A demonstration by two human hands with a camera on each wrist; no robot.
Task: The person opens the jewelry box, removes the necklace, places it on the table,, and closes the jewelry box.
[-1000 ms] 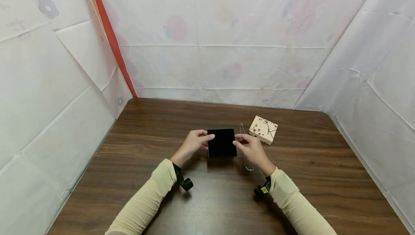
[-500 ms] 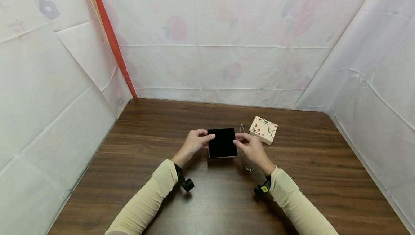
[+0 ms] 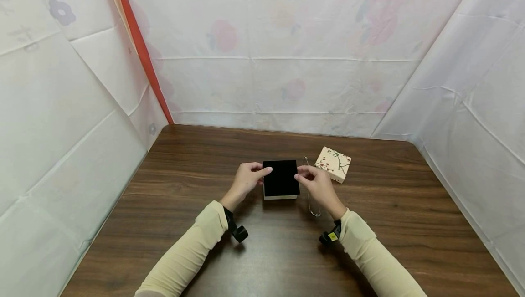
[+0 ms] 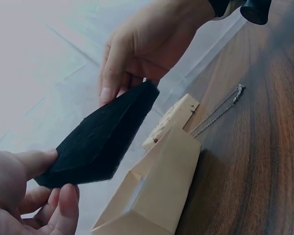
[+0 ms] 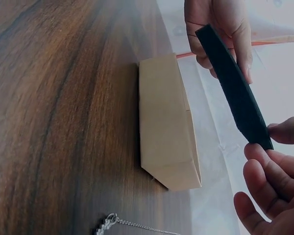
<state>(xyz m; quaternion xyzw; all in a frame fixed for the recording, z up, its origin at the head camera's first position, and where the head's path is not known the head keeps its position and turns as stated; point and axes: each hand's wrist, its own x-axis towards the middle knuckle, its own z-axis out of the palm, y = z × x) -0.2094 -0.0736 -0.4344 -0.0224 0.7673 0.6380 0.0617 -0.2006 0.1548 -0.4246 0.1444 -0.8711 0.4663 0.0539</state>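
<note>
A thin square black foam pad (image 3: 280,178) is held between both hands, over an open cream cardboard box (image 5: 164,112). My left hand (image 3: 245,181) pinches the pad's left edge, thumb on top and fingers beneath. On the opposite edge, my right hand (image 3: 321,188) pinches it in the same way. In both wrist views the pad is tilted and apart from the box rim. The left wrist view shows part of the box's inside; from the head, the pad covers nearly all of it except a strip of the front wall.
A silver chain necklace (image 3: 315,214) lies on the table right of the box, partly behind the right hand. Farther back rests a cream lid (image 3: 334,164) with red blossoms and dark branches. White patterned sheets (image 3: 254,60) surround the brown wooden table (image 3: 172,187).
The pad has risen slightly and shifted away from me with both hands, so more of the box's front wall shows below it. The lid and necklace have stayed put.
</note>
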